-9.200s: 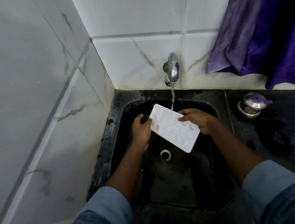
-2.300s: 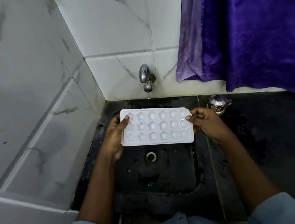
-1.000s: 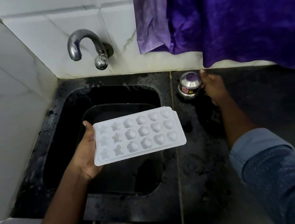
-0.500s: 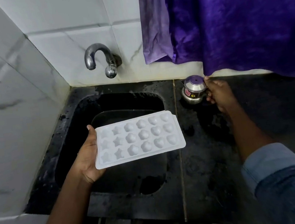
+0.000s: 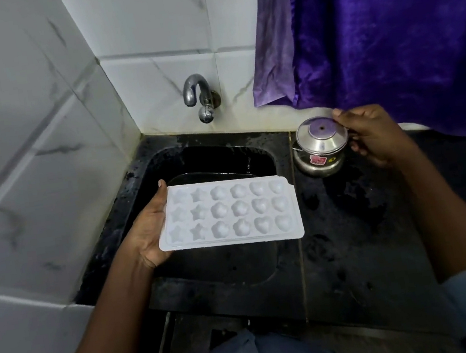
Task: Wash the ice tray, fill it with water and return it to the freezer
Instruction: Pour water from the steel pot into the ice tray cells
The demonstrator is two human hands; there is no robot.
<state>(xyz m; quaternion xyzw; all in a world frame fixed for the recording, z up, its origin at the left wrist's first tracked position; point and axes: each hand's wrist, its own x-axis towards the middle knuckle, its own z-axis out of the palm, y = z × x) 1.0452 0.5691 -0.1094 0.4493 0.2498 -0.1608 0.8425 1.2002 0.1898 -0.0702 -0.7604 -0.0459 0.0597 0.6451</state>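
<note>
A white ice tray (image 5: 229, 213) with star, flower and heart moulds is held level over the black sink (image 5: 147, 170). My left hand (image 5: 151, 229) grips the tray's left end from underneath, thumb on its far corner. My right hand (image 5: 369, 134) is closed around the handle side of a small lidded steel pot (image 5: 321, 146) standing on the wet black counter to the right of the sink. The steel tap (image 5: 199, 97) on the tiled wall above the sink gives no water.
White marble tiles wall in the left side and the back. A purple curtain (image 5: 383, 20) hangs over the counter's back right. The dark counter (image 5: 353, 234) stretches right of the sink, wet in patches. My denim sleeves and shirt fill the bottom edge.
The tap stopped running and the tray turned level. My right hand let go of the tray, reached right and closed on the steel pot; my left hand alone holds the tray.
</note>
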